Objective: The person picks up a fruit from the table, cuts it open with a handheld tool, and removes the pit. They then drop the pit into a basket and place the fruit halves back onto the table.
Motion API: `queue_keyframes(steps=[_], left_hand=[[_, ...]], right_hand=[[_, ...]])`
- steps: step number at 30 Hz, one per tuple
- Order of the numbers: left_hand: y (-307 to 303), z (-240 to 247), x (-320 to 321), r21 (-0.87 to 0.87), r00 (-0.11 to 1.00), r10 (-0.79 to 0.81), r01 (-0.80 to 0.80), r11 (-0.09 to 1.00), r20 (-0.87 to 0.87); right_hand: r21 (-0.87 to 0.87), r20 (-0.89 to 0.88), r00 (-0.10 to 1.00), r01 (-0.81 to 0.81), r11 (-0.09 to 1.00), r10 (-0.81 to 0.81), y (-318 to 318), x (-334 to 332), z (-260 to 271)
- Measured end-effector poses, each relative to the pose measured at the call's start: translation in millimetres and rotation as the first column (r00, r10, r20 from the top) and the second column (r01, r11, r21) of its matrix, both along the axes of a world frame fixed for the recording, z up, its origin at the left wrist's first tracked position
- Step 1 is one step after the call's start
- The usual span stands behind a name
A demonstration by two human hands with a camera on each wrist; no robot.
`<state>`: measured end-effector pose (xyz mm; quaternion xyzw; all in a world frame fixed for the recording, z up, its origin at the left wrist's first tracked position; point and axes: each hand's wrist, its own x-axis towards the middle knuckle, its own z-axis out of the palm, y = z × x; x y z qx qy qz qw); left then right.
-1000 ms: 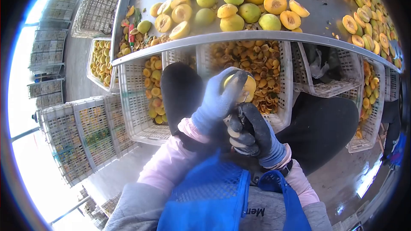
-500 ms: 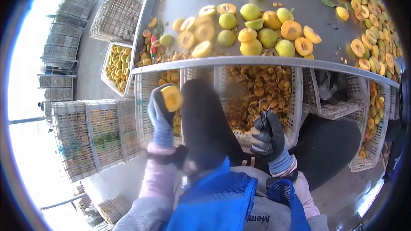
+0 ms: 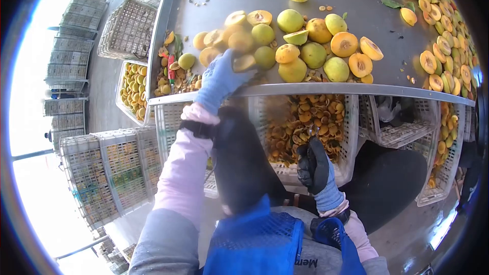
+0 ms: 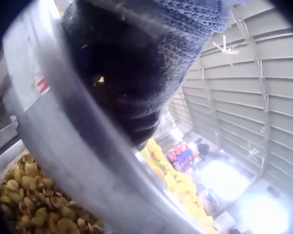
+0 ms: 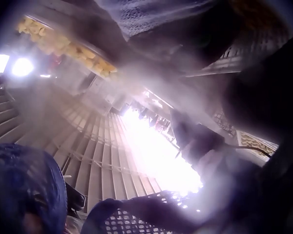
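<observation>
My left hand [image 3: 223,79], in a blue-grey glove, reaches over the near edge of the metal table [image 3: 356,87]. Its thumb and fingers lie around a yellow fruit half [image 3: 244,62], beside other halves, blurred there. In the left wrist view the dark-palmed glove [image 4: 122,73] is above the metal rim [image 4: 97,151]; its fingertips are hidden. Low over the basket of fruit scraps [image 3: 350,137], my right hand [image 3: 318,170] has curled fingers around a small tool, of which only a thin tip [image 3: 312,131] shows. The right wrist view is dark and hazy around the glove [image 5: 185,44].
Whole green-yellow fruits [image 3: 313,55] and cut halves [image 3: 344,44] stand mid-table, with a large pile [image 3: 443,46] at the right. A red-handled item [image 3: 171,69] is by the left corner. Under the table are plastic crates [image 3: 402,140]; more crates [image 3: 127,28] are at the left.
My left hand has moved from in front of my body, out left with a fruit half, then up onto the table. The right hand, apart from the left, stays low with the tool.
</observation>
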<state>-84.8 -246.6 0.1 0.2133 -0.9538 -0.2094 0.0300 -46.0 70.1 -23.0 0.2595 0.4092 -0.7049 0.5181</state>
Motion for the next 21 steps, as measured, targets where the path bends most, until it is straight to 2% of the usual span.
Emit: queue_keyframes(steps=[2, 4, 5, 7, 8, 10, 11, 12, 13, 16, 17, 18, 20, 21], left_hand=[[56.2, 40.3, 12.6, -0.074, 0.963, -0.083, 0.066, 0.995, -0.256], [96.7, 64.0, 29.0, -0.041, 0.918, -0.282, 0.282, 0.959, -0.279], [114.5, 65.8, 39.7, 0.067, 0.927, -0.294, 0.317, 0.946, -0.232], [141.9, 62.1, 56.4, 0.283, 0.933, -0.319, 0.355, 0.891, -0.165], [148.2, 54.4, 62.9, 0.357, 0.932, -0.272, 0.344, 0.868, -0.238], [147.1, 38.6, 73.4, 0.625, 0.911, -0.164, 0.383, 0.680, -0.379], [152.8, 36.9, 79.5, 0.823, 0.955, -0.001, 0.255, 0.508, -0.295], [161.5, 36.5, 85.3, 0.951, 0.976, 0.138, 0.123, 0.284, -0.168], [169.5, 40.7, 88.7, 0.967, 0.984, 0.177, -0.010, 0.256, -0.036], [181.6, 23.5, 89.3, 0.895, 0.935, 0.334, -0.047, 0.444, -0.117], [181.5, 17.3, 94.9, 0.942, 0.905, 0.419, -0.081, 0.324, -0.067], [182.6, 14.6, 96.5, 0.941, 0.891, 0.444, -0.061, 0.332, -0.099], [188.7, 10.7, 97.4, 0.937, 0.856, 0.491, -0.024, 0.348, -0.160], [192.9, 12.6, 97.7, 0.873, 0.868, 0.441, -0.017, 0.488, -0.229]], right_hand=[[-0.005, -0.130, 0.992, 0.005, 1.000, -0.005, -2.8, -6.4, 1.3], [-0.029, -0.321, 0.947, -0.020, 0.999, 0.009, -1.8, -13.6, 16.5], [-0.117, -0.313, 0.949, 0.010, 0.993, -0.047, -1.4, -17.4, 24.9], [-0.140, -0.396, 0.907, 0.096, 0.985, -0.145, -9.8, -12.6, 26.9], [-0.157, -0.404, 0.907, 0.058, 0.986, -0.118, -5.2, -16.3, 30.4], [-0.190, -0.423, 0.904, -0.018, 0.982, -0.065, 4.0, -23.9, 37.9], [-0.177, -0.421, 0.907, -0.046, 0.983, -0.034, 6.2, -24.8, 40.0], [-0.166, -0.419, 0.908, -0.075, 0.983, -0.001, 6.3, -24.6, 40.9], [-0.154, -0.422, 0.906, -0.080, 0.985, 0.008, 5.0, -23.1, 39.7], [0.044, -0.611, 0.789, -0.041, 0.998, 0.059, 0.3, -18.0, 31.4], [0.100, -0.728, 0.679, -0.036, 0.994, 0.098, 3.6, -10.5, 25.8], [0.161, -0.821, 0.554, -0.011, 0.987, 0.140, 4.1, -4.6, 25.6], [0.212, -0.932, 0.287, -0.062, 0.975, 0.221, 12.4, 10.9, 38.2], [0.310, -0.929, 0.196, -0.050, 0.949, 0.314, 13.7, 21.4, 36.3]])
